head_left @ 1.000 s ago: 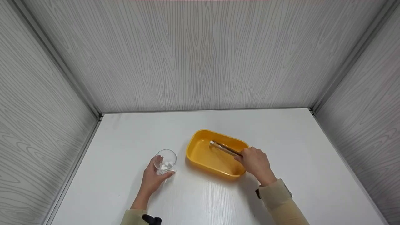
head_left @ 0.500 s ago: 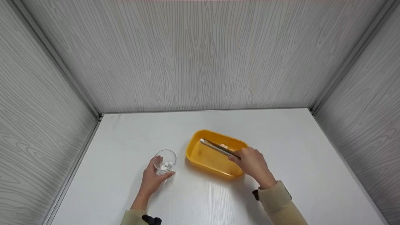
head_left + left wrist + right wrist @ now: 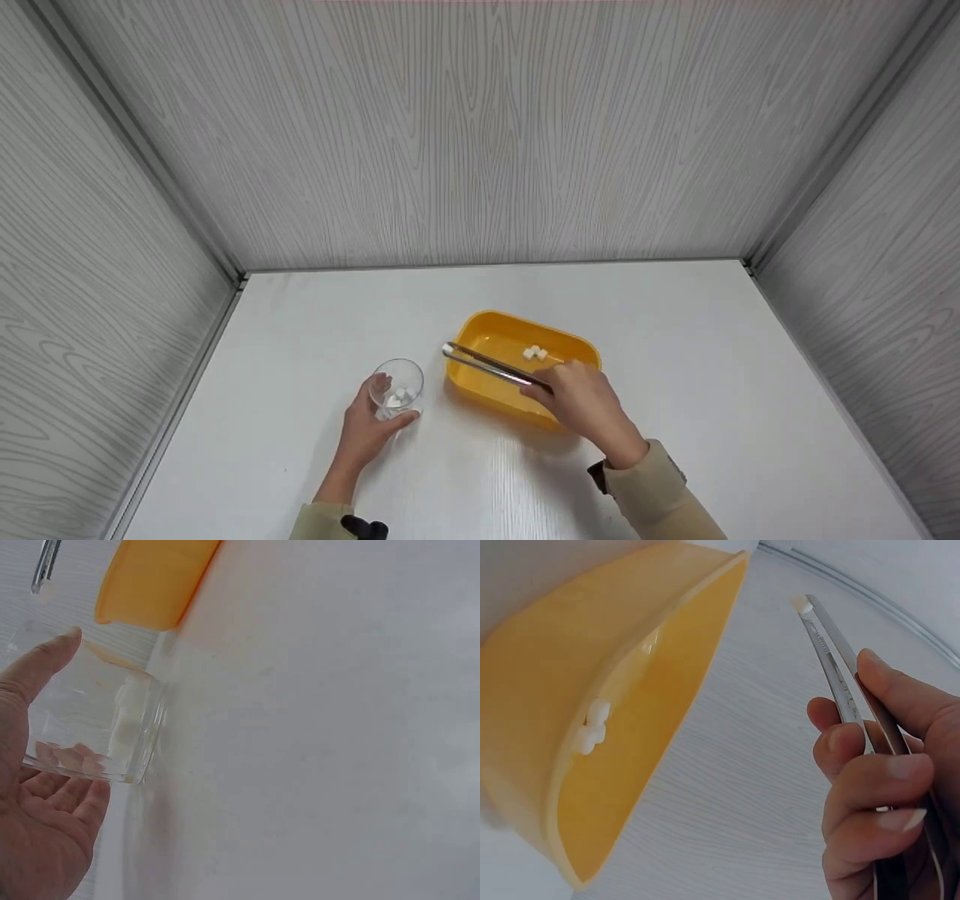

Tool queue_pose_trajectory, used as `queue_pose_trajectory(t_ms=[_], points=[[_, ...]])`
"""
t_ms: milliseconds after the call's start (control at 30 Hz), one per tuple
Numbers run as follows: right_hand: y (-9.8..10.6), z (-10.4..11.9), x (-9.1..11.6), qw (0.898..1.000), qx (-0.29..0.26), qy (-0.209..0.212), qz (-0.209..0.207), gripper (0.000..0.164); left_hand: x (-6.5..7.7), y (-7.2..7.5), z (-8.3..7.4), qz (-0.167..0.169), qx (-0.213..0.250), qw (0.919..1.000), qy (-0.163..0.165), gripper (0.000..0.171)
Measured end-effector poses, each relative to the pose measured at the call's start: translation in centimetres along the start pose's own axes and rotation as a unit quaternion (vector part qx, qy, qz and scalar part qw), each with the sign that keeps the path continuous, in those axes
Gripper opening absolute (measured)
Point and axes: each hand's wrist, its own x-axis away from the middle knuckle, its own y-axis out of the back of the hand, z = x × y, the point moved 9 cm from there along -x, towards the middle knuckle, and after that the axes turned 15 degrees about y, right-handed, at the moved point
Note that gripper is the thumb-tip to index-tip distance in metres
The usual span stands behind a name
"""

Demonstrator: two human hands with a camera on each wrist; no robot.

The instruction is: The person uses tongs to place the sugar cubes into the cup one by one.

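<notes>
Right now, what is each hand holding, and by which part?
The left hand holds a clear glass by its sides; the right hand grips metal tongs by their arms, and their tips pinch a white cube.

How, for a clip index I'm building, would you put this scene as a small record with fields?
Left hand: grips glass
Glass contents: white cubes at the bottom
Right hand: grips tongs
Tongs: pinch one cube, tips over the left edge of the tray in the head view
Tray: yellow, on table
Tray contents: three cubes
</notes>
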Motion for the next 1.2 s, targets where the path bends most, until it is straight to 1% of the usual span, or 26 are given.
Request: queue_pose_trajectory(t_ms=[167,300,500,667,800,967,1067,1200], points=[[-0.6,1.3,-0.6,1.000,-0.003,0.018,0.003,0.030,0.0,0.1,0.0,0.001,0.011,0.9999,-0.011,0.098],[-1.1,2.2,-1.1,1.000,-0.013,0.025,0.011,0.029,0.1,0.1,-0.1,0.000,0.016,0.9996,-0.023,0.096],[-1.7,2.7,-1.5,0.999,-0.024,0.011,0.032,0.029,0.1,0.0,-0.2,0.000,0.008,0.9999,-0.013,0.097],[-2.1,3.0,-1.8,0.999,-0.016,0.009,0.037,0.029,0.1,0.1,-0.2,0.002,0.006,0.9999,-0.010,0.099],[-2.3,3.2,-1.9,0.999,-0.006,0.015,0.031,0.029,0.1,0.0,-0.2,0.004,0.005,0.9999,-0.009,0.100],[-1.4,2.5,-1.5,1.000,0.016,0.006,0.014,0.031,0.2,-0.1,-0.2,0.005,0.004,0.9999,-0.008,0.099],[-0.7,1.5,-1.0,1.000,0.027,-0.009,0.010,0.035,0.1,0.0,-0.2,0.004,0.007,0.9999,-0.009,0.097],[0.0,0.1,0.0,0.999,0.034,-0.037,0.009,0.034,0.0,0.0,-0.1,-0.001,0.009,0.9999,-0.009,0.097]])
